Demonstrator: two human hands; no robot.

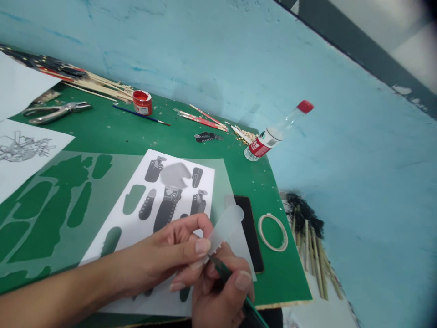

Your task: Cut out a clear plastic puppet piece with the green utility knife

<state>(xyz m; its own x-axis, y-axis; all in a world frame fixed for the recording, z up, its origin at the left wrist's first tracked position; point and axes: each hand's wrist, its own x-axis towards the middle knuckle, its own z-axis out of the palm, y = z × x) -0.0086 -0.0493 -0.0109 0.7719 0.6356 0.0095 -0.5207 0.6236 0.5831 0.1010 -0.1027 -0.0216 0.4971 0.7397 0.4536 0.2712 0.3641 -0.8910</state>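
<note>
My left hand (184, 248) pinches a small translucent plastic cut-out (227, 225) between thumb and fingers, raised over a printed sheet. In my right hand (227, 289) is a craft knife (255, 314) with a green handle, held like a pen. Its dark blade tip meets the edge of the cut-out beside my left thumb. Below my hands lies the white printed sheet (131, 228) with dark shoe-like shapes and several cut-away openings. Another pale, loose piece rests near its top. A large frosted plastic sheet (112, 191) with cut openings spreads to the left.
A black phone-like slab (251, 228) and a tape roll (273, 232) lie at right. Farther back are a bottle (261, 146), thin sticks (201, 119), a red paint jar (142, 103), a paintbrush (139, 114) and pliers (61, 111). The green table (287, 282) meets a blue wall.
</note>
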